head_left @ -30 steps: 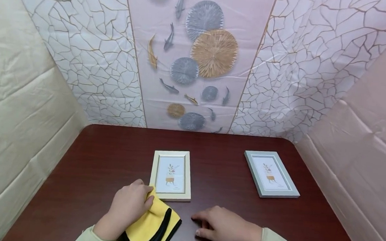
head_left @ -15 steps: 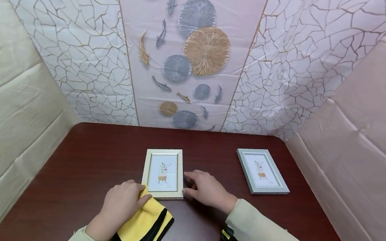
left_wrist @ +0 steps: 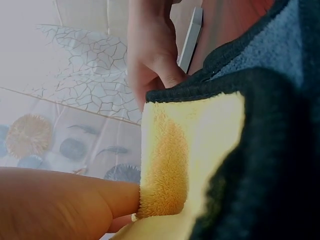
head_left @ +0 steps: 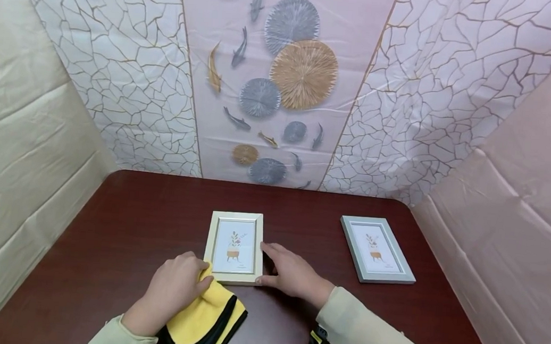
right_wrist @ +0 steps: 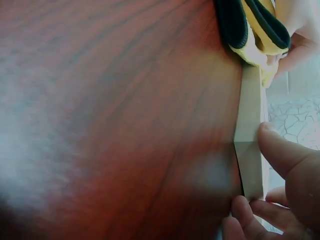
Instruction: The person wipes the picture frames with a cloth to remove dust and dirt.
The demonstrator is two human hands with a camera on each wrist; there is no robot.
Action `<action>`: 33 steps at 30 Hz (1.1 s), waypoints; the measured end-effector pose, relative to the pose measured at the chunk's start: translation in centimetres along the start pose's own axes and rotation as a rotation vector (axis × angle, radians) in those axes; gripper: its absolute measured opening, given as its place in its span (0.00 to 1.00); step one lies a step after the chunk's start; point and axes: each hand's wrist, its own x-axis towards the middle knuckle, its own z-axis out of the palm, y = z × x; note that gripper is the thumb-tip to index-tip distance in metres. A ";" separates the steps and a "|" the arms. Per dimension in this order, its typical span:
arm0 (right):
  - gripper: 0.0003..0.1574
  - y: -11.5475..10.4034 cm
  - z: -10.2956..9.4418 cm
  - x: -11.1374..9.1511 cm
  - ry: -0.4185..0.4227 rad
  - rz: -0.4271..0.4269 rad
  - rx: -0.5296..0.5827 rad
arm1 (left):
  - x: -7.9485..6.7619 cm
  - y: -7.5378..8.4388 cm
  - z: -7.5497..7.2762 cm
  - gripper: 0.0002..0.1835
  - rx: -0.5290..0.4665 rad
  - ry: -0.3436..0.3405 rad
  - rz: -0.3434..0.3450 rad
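A cream picture frame (head_left: pixel 234 246) with a potted-plant print lies face up near the middle of the table. My left hand (head_left: pixel 176 282) pinches a yellow cloth (head_left: pixel 203 316) with black edging at the frame's lower left corner. In the left wrist view, the cloth (left_wrist: pixel 167 160) fills much of the scene beside the thumb. My right hand (head_left: pixel 292 272) holds the frame's lower right corner, thumb on the near edge and fingers along the right side. The right wrist view shows the frame's side (right_wrist: pixel 250 120) between thumb and fingertips; some finger contact is hidden.
A grey-blue picture frame (head_left: pixel 374 249) with a similar print lies further right on the dark red table (head_left: pixel 122 236). Patterned fabric (head_left: pixel 306 75) hangs behind the table, with plain padded cloth walls (head_left: pixel 30 176) on both sides.
My right hand has moved forward and left from the bare table to the cream frame's right side, and now takes hold of it. The left hand stays on the yellow cloth.
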 end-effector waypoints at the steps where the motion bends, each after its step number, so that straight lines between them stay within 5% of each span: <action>1: 0.57 0.0 -0.1 0.0 -0.007 0.002 0.004 | 0.1 0.0 0.0 0.12 -0.005 0.003 0.004; 33: 0.56 -1.1 -1.1 0.7 -0.074 0.013 -0.080 | 2.6 -1.4 -0.1 0.10 -0.010 -0.006 -0.047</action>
